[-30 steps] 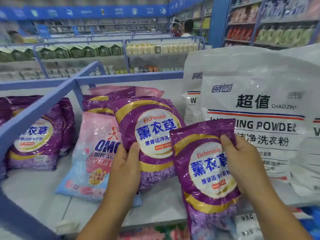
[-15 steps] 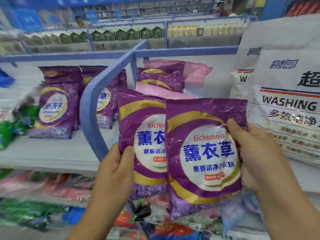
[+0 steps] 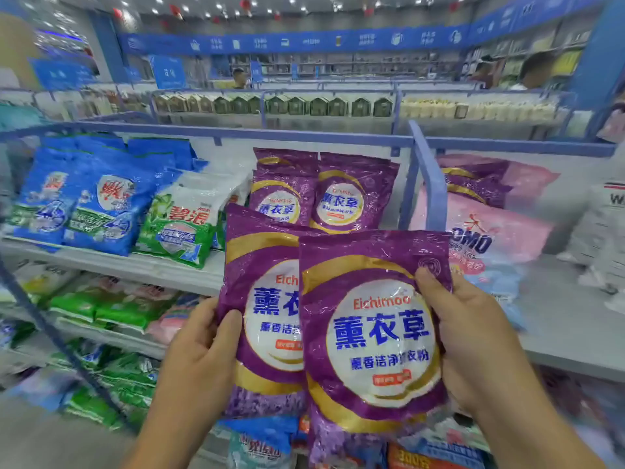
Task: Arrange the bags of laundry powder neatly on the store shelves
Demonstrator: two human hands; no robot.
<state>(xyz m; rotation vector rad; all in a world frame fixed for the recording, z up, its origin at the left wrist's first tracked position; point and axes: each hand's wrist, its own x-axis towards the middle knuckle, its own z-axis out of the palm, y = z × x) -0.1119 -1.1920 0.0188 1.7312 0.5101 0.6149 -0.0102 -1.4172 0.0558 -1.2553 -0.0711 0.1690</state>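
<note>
I hold two purple Eichimoo laundry powder bags upright in front of the shelf. My left hand (image 3: 203, 346) grips the left purple bag (image 3: 260, 299) by its lower left edge. My right hand (image 3: 470, 336) grips the right purple bag (image 3: 375, 336) by its right edge; this bag overlaps the left one. Behind them, two more purple bags (image 3: 324, 194) lean upright on the top shelf (image 3: 176, 269), left of a blue divider rail (image 3: 426, 177).
Blue bags (image 3: 84, 201) and green-and-white bags (image 3: 182, 228) stand at the left of the top shelf. A pink OMO bag (image 3: 483, 238) with purple bags behind lies right of the divider. White bags (image 3: 608, 225) sit far right. Lower shelves hold green bags (image 3: 101, 309). People stand in the far aisles.
The view has swung left and up, so the shelf section with blue and green bags now shows. Both hands still carry the two purple bags, now in front of the left section.
</note>
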